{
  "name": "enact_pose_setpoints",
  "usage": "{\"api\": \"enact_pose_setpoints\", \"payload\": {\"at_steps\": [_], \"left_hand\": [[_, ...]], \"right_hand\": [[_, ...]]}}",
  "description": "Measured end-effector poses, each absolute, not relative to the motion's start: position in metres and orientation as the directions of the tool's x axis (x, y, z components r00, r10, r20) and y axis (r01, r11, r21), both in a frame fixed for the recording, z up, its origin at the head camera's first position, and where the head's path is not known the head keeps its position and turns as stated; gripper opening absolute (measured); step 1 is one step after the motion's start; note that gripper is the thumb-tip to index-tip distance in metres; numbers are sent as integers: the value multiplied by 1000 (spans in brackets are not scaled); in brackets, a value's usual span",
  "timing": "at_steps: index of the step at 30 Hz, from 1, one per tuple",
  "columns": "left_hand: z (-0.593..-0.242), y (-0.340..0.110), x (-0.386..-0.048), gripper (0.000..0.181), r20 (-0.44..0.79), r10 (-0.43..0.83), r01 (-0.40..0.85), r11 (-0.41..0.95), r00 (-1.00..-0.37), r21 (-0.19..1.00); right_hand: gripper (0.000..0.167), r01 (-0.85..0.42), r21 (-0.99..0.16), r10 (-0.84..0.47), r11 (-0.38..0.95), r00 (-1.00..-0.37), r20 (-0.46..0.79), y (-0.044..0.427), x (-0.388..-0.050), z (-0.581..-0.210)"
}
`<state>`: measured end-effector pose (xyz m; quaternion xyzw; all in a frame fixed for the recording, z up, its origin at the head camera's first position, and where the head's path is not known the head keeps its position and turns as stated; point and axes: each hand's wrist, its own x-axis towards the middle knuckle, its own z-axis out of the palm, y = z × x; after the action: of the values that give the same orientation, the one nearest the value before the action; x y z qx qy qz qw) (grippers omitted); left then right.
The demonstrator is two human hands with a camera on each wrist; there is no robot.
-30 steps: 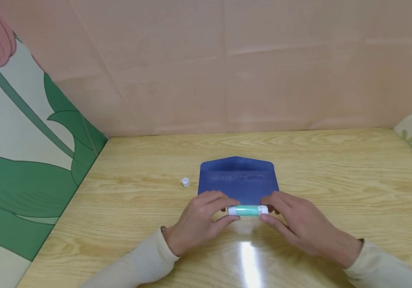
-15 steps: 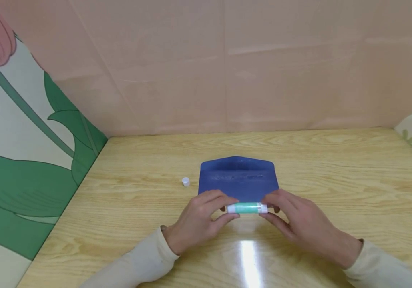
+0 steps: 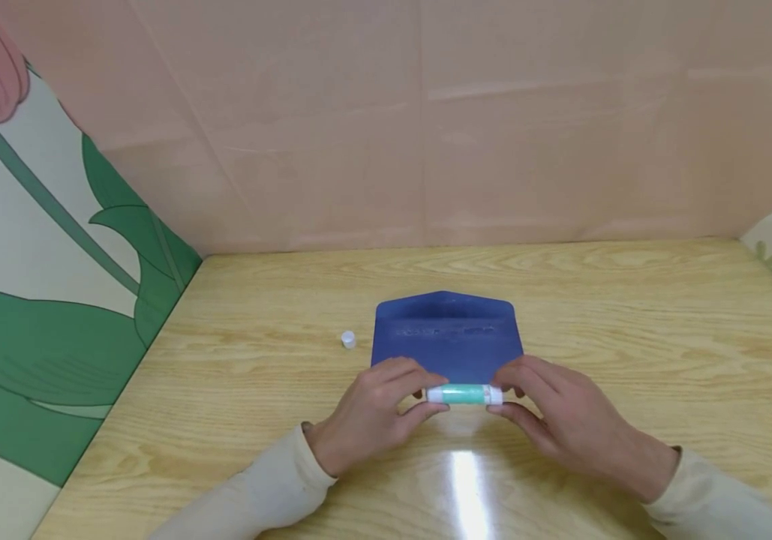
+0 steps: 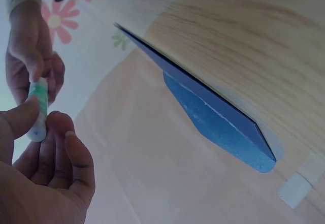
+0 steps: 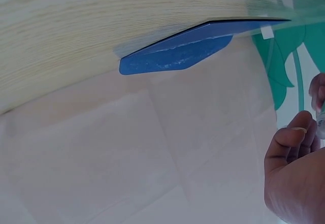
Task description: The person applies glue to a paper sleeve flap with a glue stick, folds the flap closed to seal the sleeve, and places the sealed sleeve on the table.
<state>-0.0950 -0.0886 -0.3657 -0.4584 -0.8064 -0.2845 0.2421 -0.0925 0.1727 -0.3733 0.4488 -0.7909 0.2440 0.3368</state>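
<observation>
A glue stick (image 3: 465, 394) with a green label and white ends lies level between both hands, in front of a blue envelope (image 3: 446, 351). My left hand (image 3: 373, 409) pinches its left end between thumb and fingers. At the other end, my right hand (image 3: 564, 416) pinches the white base with thumb and fingertips. The envelope lies on the table with its flap (image 4: 213, 125) spread away from me; whitish smears show near the fold. A small white cap (image 3: 348, 340) sits left of the envelope. In the right wrist view, the glue stick (image 5: 321, 125) is mostly cut off.
The wood-grain table (image 3: 250, 360) runs back to a pink-beige wall covering (image 3: 331, 135). On the left stands a panel with a painted flower and green leaves (image 3: 34, 352). A bright reflection shows on the tabletop near the front.
Both hands keep their grip on the glue stick. It rose slightly in the picture half a second ago and has come back down. The envelope and cap stay put.
</observation>
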Motion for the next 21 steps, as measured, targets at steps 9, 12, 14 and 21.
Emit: {"api": "enact_pose_setpoints", "payload": {"at_steps": [9, 12, 14, 21], "left_hand": [[-366, -88, -95, 18, 659, 608, 887, 407, -442, 219], [-367, -88, -95, 18, 664, 612, 893, 399, -429, 209], [-367, -88, -96, 18, 666, 616, 896, 397, -420, 198], [-367, -88, -95, 20, 667, 630, 901, 404, -398, 157]], "right_hand": [[36, -873, -89, -580, 480, -392, 714, 175, -91, -373], [37, -865, -90, -601, 494, -414, 684, 176, -90, -373], [38, -858, -94, -618, 506, -436, 655, 178, -89, -373], [36, -840, -94, -644, 535, -477, 598, 179, -88, -376]]}}
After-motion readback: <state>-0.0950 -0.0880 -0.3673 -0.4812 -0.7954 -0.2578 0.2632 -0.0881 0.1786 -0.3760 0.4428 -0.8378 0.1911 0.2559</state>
